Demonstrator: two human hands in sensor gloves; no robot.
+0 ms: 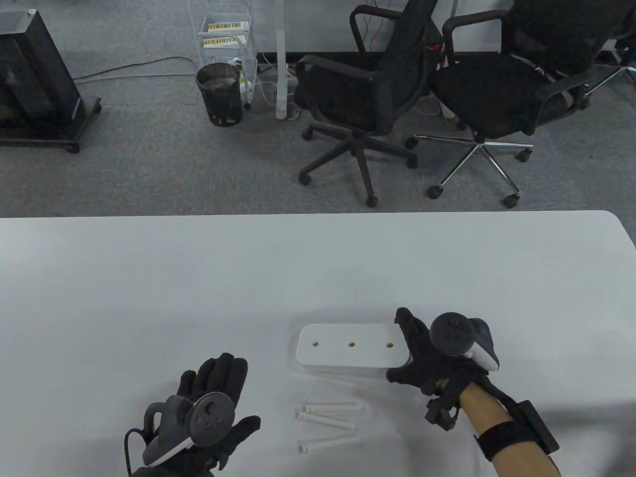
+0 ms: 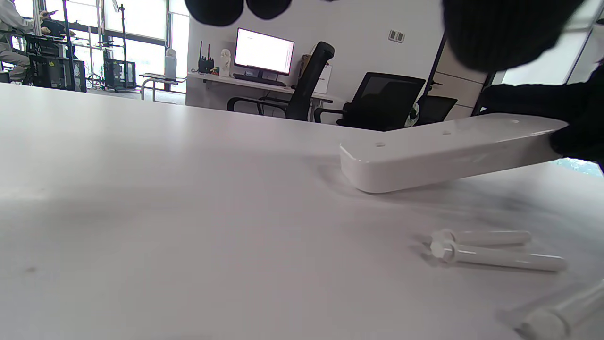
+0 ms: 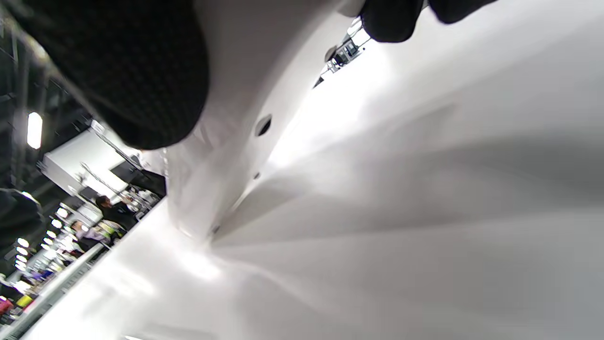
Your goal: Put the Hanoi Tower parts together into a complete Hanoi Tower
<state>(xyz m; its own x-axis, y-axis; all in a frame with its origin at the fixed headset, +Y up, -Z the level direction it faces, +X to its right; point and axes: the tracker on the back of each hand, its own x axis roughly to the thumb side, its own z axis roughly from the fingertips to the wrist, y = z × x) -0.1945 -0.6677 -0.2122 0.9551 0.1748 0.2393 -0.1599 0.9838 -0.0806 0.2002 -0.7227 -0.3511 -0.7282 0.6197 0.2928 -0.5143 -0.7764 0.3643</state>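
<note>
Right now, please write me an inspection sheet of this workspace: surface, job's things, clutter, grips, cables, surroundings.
Surface: white table, bare where visible.
Job's things: white base with three holes, its right end lifted off the table; three white pegs lying loose in front of it.
Clutter: nothing seen.
Grips: right hand holds the base's right end; left hand open, holding nothing.
Cables: a cord at the left wrist; a floor cable beyond the table.
Surroundings: two office chairs, a bin, a white cart.
</note>
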